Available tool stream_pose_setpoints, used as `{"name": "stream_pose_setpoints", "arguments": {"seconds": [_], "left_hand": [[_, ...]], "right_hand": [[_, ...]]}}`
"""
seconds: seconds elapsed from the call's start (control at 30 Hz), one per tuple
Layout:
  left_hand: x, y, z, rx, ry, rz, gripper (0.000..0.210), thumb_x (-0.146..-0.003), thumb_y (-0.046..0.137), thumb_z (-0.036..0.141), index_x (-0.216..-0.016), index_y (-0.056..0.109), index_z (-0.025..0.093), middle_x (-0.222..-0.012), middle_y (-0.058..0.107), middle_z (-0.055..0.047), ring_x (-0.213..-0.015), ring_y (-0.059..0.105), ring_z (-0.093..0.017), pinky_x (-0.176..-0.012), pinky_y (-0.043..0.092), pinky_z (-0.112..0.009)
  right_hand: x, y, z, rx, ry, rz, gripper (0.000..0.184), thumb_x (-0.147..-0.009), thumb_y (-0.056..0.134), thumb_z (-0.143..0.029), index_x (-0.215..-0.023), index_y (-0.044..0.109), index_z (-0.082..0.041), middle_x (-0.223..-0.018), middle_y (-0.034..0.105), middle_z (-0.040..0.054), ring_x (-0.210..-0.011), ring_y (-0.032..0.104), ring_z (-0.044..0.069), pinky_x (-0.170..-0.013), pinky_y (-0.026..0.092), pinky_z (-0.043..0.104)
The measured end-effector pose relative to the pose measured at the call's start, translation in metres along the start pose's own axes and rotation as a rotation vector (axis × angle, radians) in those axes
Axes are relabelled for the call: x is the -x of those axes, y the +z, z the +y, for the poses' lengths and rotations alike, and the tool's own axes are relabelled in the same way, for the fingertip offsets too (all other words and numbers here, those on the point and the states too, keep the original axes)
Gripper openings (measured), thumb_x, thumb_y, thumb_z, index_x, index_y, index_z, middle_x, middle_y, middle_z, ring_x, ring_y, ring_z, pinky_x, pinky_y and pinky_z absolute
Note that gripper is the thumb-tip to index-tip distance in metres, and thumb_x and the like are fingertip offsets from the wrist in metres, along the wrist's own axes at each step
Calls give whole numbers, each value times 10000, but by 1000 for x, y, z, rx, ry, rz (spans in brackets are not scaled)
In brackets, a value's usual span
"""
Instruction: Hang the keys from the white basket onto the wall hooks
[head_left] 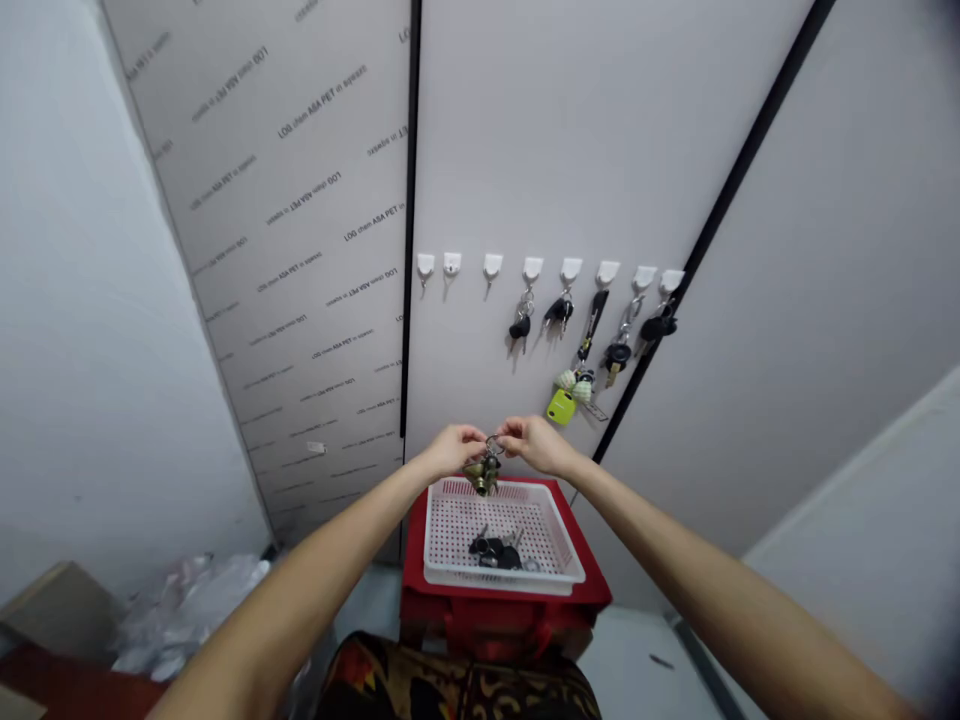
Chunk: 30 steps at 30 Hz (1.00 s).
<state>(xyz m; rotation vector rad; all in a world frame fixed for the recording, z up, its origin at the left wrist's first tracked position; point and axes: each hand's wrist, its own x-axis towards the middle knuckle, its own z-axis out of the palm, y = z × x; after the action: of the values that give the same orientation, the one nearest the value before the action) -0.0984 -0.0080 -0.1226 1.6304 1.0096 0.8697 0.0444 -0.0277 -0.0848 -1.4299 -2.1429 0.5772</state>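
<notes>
Between my two hands hangs a bunch of keys point(484, 476) with a brass-coloured piece, held up over the far rim of a white perforated basket point(564, 575). My left hand point(456, 450) has its fingers pinched on the left side of the bunch. Opposite it, my right hand point(531, 441) pinches the metal ring at the top. Exactly which part each fingertip grips is too small to tell. Inside the basket lie several dark keys point(496, 550) in a loose pile.
White adhesive hooks point(493, 265) run in a row along the cabinet panel. Several carry keys, one with a black strap and a lime-green tag point(561, 407). The basket stands on a red box point(592, 580). Plastic bags point(187, 610) and a cardboard box point(64, 610) are at lower left.
</notes>
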Motion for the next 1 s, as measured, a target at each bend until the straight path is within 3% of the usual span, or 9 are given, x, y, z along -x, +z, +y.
{"name": "stream_pose_setpoints", "arguments": {"seconds": [0.17,0.33,0.5,0.73,0.9,1.0], "left_hand": [[-11,-28,37,13,237,293,192,-632,420,169,-799,501,121,-731,549,-32,-612,479,-69,-604,386,-208],[-25,-46,82,-153,438,359,317,-621,434,166,-934,479,146,-944,528,-56,-855,469,-118,-772,352,-241],[-49,-56,114,-320,485,367,375,-613,411,144,-985,459,159,-932,539,-37,-834,484,-125,-761,364,-246],[-74,-59,114,-390,467,339,384,-614,396,130,-992,459,157,-929,548,-36,-816,494,-124,-744,373,-244],[-74,-60,106,-441,480,293,359,-618,391,114,-964,476,153,-923,552,-31,-804,498,-120,-743,374,-237],[-69,-60,102,-474,457,284,331,-625,395,113,-943,486,124,-925,548,-48,-813,495,-122,-760,364,-237]], "right_hand": [[-38,-31,-42,-248,25,215,50,-593,459,-183,-579,466,-136,-457,465,-39,-405,457,58,-425,356,169],[-83,-58,-74,-482,-26,493,23,-595,460,-152,-578,460,-136,-454,455,-44,-395,468,53,-446,407,180],[-116,-76,-85,-488,15,721,34,-610,443,-148,-606,475,-140,-473,486,-31,-435,502,67,-473,427,191],[-140,-80,-76,-321,137,815,75,-608,446,-149,-634,515,-135,-498,547,4,-477,536,89,-515,422,197],[-145,-74,-67,-234,146,810,138,-620,430,-155,-693,544,-127,-501,560,10,-482,536,91,-539,416,201],[-139,-74,-68,-120,123,815,202,-618,411,-137,-763,551,-118,-604,584,29,-554,543,95,-592,409,218]]}}
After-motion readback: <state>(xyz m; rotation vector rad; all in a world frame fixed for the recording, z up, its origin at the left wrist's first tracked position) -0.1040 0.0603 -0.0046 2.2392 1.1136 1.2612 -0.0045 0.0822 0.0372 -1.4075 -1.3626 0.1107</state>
